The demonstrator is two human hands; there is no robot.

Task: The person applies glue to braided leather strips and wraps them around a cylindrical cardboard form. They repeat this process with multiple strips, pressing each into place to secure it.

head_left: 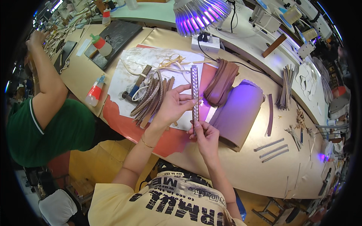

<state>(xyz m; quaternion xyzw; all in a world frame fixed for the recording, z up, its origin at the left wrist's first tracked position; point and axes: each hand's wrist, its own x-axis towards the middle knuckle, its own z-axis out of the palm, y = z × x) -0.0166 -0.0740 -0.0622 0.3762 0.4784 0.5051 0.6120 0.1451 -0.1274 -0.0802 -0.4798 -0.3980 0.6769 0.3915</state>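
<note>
A braided strap (195, 84) with a pale woven face and brown edges stands upright between my hands, under the lamp. My left hand (176, 104) pinches it at mid-length with thumb and fingers. Lower down, my right hand (205, 136) grips the strap's bottom end. Left of the strap, a bundle of braided and flat strips (152, 98) lies on white paper (117, 81). A tool with a wooden handle (145, 71) rests beside the bundle, along with loose pale cords (171, 67). To the right sit a folded brown leather bundle (221, 81) and a large brown roll (241, 111).
A lamp (201, 15) glows purple above the table (233, 165). Three short braided strips (273, 150) lie at right, near a dark strip (270, 115). Squeeze bottles (95, 91) and a black slab (115, 41) are at left. A co-worker in green (56, 128) sits close on the left.
</note>
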